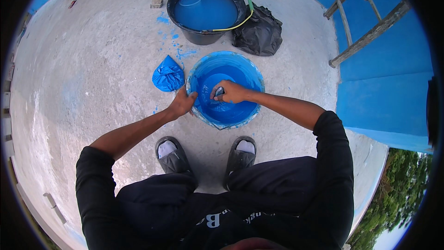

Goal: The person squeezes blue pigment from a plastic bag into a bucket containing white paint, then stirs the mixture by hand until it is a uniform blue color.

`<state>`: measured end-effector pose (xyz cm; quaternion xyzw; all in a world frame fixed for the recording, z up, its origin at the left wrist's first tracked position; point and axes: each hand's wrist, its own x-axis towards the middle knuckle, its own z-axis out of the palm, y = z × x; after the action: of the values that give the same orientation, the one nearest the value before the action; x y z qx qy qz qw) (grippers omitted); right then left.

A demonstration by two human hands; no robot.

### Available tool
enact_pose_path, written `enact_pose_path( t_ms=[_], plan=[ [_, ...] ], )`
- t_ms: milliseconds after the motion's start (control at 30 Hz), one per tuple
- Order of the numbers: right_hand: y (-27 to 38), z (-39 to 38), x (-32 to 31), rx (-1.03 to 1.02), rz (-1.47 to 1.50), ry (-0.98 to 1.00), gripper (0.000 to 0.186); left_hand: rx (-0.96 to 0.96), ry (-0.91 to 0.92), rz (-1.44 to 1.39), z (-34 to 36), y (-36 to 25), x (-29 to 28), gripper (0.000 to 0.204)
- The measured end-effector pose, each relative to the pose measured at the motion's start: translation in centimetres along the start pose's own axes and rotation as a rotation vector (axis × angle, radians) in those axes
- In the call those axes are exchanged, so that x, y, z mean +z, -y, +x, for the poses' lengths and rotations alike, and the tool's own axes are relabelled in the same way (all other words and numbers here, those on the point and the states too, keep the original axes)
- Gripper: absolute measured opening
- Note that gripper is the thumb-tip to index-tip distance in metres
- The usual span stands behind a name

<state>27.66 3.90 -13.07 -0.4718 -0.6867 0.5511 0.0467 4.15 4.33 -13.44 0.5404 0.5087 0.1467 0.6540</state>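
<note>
A bucket with blue paint inside and smeared over its rim stands on the floor in front of my feet. My left hand grips its left rim, thumb over the edge on the inner side. Over the paint, within the bucket, my right hand is closed round a short grey handle. Its lower part is hidden by the hand and the paint, so what tool it belongs to I cannot tell. A crumpled blue plastic bag lies just left of the bucket, close to my left hand.
Beyond the bucket stands a black pail of bluish water with a yellow wire handle. A black plastic bag lies beside it. A wooden ladder leans on the blue wall at right. Blue splashes mark the concrete floor.
</note>
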Motion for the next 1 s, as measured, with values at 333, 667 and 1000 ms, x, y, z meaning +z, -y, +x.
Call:
enact_pose_path(
  t_ms=[333,667,1000],
  plan=[
    [0.6,-1.5,-0.4,0.105,-0.733,-0.095,0.014,0.016,0.054,-0.025,0.1,0.3,-0.3,0.048],
    [0.0,1.3,-0.4,0.055,0.226,-0.13,0.019,-0.004,0.035,-0.014,0.2,0.0,-0.1,0.05],
    [0.9,-1.0,-0.1,0.153,-0.82,0.017,0.026,-0.025,0.053,-0.014,0.2,-0.3,-0.3,0.048]
  ],
)
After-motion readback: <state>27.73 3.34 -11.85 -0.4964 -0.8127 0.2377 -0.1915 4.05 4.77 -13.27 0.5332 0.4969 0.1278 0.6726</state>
